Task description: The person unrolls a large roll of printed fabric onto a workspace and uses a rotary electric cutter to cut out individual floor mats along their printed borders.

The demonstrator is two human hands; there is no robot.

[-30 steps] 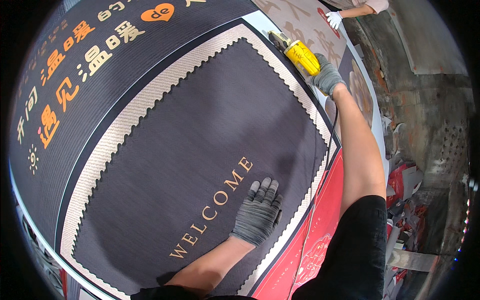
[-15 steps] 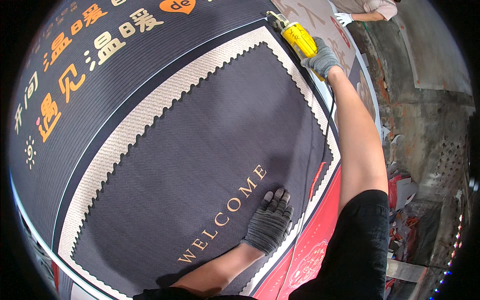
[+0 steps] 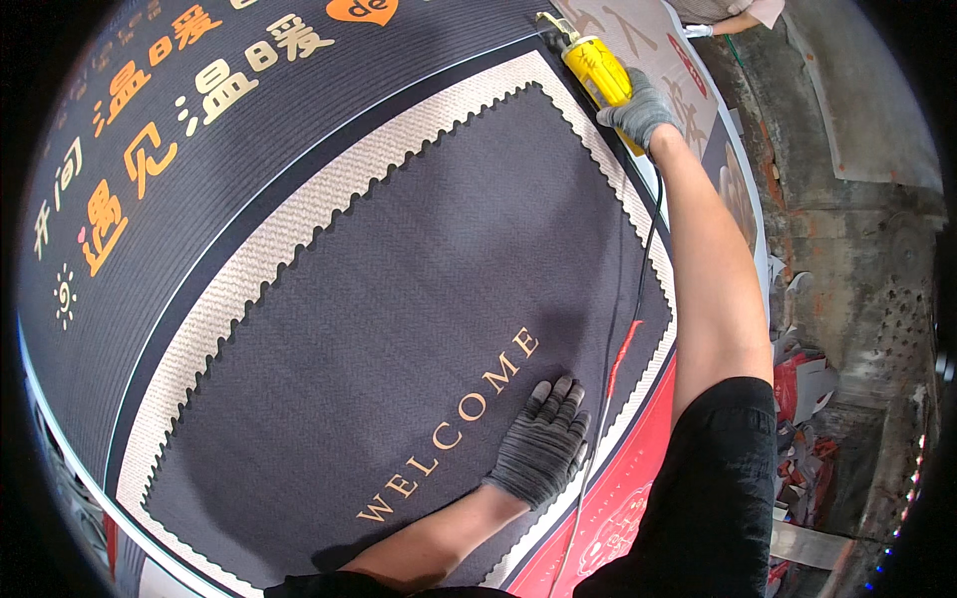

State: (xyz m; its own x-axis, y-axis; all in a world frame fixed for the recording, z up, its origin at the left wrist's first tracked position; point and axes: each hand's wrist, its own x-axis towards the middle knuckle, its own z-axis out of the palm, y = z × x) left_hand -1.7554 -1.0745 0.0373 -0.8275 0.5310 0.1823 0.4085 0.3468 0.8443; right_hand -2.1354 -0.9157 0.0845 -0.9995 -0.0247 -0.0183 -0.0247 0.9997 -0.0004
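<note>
My right hand [image 3: 643,110], in a grey knitted glove, is closed around a yellow corded electric cutter [image 3: 599,72]. The cutter's metal head lies over the dark border strip just beyond the far corner of a dark grey printed mat [image 3: 399,259]. This mat has a pale scalloped frame and light lettering. Flat on its near right part rests my left hand [image 3: 541,442], also gloved, fingers stretched out and holding nothing. A black cord [image 3: 650,239] runs from the cutter toward me, with a red-wrapped section [image 3: 624,359] beside my left hand. The blade's contact is too small to make out.
Another dark printed mat [image 3: 199,189] adjoins on the left, a red printed sheet [image 3: 623,478] on the near right. At the far right a person's gloved hand [image 3: 700,31] touches the sheet's edge. Scraps [image 3: 802,389] litter the worn concrete floor [image 3: 867,249].
The cutter in my right hand has moved slightly farther away along the dark border. The cord's red section has shifted a little left. The other person's gloved hand has moved. My left hand stays put.
</note>
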